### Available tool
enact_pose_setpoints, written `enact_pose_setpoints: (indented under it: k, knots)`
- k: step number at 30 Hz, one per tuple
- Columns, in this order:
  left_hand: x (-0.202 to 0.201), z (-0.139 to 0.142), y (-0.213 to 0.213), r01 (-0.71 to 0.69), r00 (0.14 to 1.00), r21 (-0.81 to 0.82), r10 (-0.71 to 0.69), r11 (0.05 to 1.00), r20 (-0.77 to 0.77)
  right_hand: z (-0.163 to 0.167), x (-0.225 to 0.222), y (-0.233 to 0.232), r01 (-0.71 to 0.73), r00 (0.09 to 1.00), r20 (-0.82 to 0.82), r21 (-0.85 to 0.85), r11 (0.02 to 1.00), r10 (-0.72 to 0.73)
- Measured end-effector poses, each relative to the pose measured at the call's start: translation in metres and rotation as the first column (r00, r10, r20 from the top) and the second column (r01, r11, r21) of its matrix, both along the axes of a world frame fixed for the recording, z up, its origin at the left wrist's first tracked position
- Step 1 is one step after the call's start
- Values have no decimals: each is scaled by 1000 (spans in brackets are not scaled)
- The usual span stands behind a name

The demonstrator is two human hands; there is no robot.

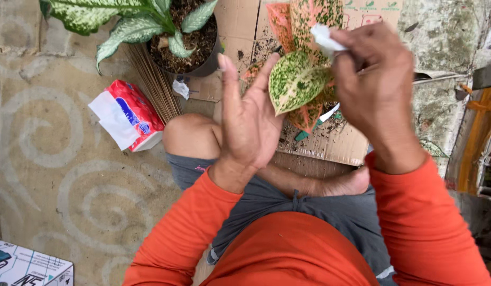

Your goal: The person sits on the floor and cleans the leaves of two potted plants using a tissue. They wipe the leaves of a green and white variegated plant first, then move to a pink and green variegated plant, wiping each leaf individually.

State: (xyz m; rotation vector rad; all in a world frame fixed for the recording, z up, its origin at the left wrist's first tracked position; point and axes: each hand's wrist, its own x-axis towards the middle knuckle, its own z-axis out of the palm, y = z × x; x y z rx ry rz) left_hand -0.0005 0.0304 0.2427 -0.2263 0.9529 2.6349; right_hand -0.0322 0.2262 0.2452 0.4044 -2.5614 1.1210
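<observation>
1. Left hand [249, 119]: held flat and upright, fingers spread a little, supporting from behind the speckled green leaf [297, 80]. It grips nothing; the leaf only rests against the fingertips.
2. Right hand [373, 85]: fingers closed in a pinch on a small wad of white tissue [325, 37], held at the upper edge of the foliage, just above the green leaf.
3. From my remote station I judge the step in hand to be wiping a leaf. It is done well with the left palm kept as a firm backing while the tissue is drawn lightly from stalk toward tip, never against the blade's fold.
4. The leaf is broad, oval and pointed, glossy, cream-green with dark flecks; its neighbours, the pink leaves [309, 16], are mottled salmon and green.
5. The plant stands over a sheet of corrugated cardboard [330, 145], matte brown and dusted with loose soil.
6. Left of the knee lies a red tissue pack [133, 114], soft plastic with one white sheet drawn out.
7. Behind it, a dark round pot [203, 63] holds a plant with white-streaked leaves.
</observation>
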Motion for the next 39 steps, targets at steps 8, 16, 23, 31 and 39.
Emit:
enact_pose_setpoints:
  k: [8,16,23,31,39]
  knots:
    - [1,-2,8,47,990,361,-91,931,107,-9,26,-37,-52,999,-2,24,998,52]
    - [1,-18,3,-20,967,347,-70,938,243,18,49,-56,-147,988,-45,11,989,148]
    - [4,-20,-11,201,975,665,-213,720,-65,35,68,-48,-367,904,108,-304,879,415]
    - [-40,5,-54,16,956,-273,-94,962,-276,33,51,57,41,989,147,-344,938,11]
    - [-154,-32,-19,284,911,-381,-371,880,-178,9,-35,52,-326,937,-94,112,939,336]
